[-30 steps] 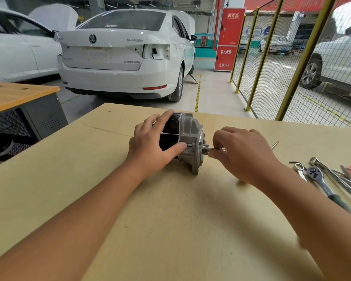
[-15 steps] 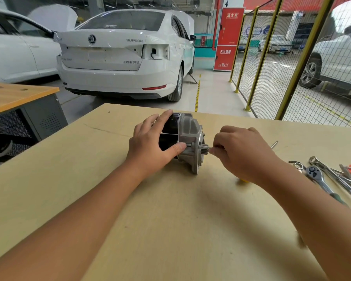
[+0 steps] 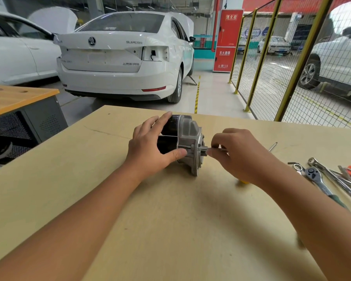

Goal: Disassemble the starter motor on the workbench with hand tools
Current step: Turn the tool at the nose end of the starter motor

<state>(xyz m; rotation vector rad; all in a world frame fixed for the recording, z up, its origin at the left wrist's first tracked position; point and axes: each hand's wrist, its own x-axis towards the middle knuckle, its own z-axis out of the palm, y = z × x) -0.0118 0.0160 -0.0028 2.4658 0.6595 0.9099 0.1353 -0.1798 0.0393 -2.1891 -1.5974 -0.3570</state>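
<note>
the workbench (image 3: 170,230) is closest, a flat wooden top. the starter motor (image 3: 182,142) lies on its side near the middle of it, so it needs a hand to stop it rolling. the left hand (image 3: 150,147) does that: its fingers curl over the black body and the thumb presses on the near side. the right hand (image 3: 239,155) reaches in from the right with its fingers bunched, pinching a thin metal rod (image 3: 217,148) at the motor's silver end (probably a long bolt being pulled out). off to the right lie a ratchet (image 3: 314,176) and some wrenches (image 3: 336,177). far behind stands a white car (image 3: 120,61)
</note>
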